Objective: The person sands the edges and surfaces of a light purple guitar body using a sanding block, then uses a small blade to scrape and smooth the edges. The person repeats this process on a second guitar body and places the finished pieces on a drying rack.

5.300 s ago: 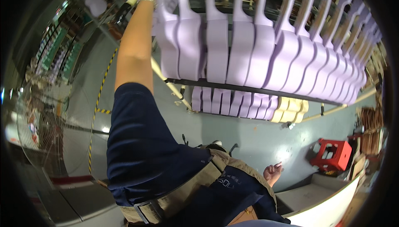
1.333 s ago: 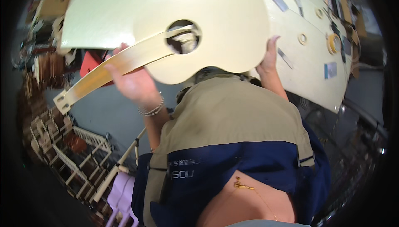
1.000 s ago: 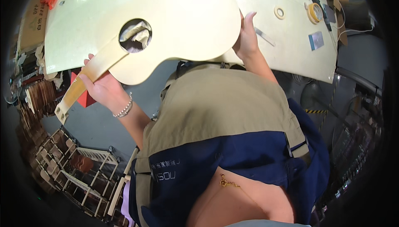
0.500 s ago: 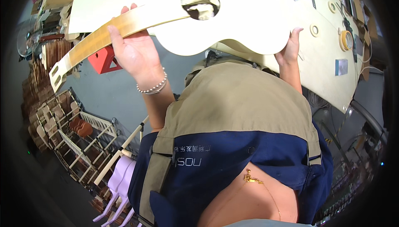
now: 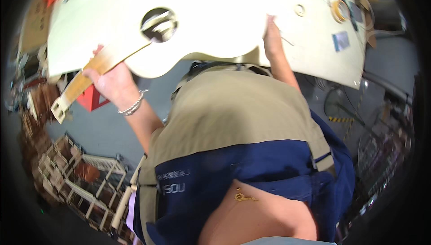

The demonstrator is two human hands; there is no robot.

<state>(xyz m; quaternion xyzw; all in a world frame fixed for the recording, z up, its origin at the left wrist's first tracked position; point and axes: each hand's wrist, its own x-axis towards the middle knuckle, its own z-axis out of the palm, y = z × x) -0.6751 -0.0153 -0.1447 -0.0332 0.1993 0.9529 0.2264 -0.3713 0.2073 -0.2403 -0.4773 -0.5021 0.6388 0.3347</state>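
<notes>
A pale, unfinished acoustic guitar (image 5: 211,29) lies face up across the worktable, its top washed out by glare. My left hand (image 5: 113,82) is wrapped round the tan neck (image 5: 105,61), thumb on top and fingertips showing at the far side. The slotted headstock (image 5: 59,109) points to the lower left, past the table edge. Crumpled pale material shows inside the round soundhole (image 5: 160,25). My right hand (image 5: 272,43) grips the body's right end at its edge; most of its fingers are hidden behind the rim.
On the white worktable (image 5: 314,67) to the right lie tape rolls (image 5: 340,11) and a small blue-grey packet (image 5: 340,41). A red object (image 5: 91,98) stands below the neck. Slatted racks (image 5: 85,173) are at lower left, and a fan (image 5: 336,103) stands right of me.
The view has shifted, so the guitar and both hands appear further left. The neck and headstock sit lower in the picture. Both hands keep their hold on the guitar.
</notes>
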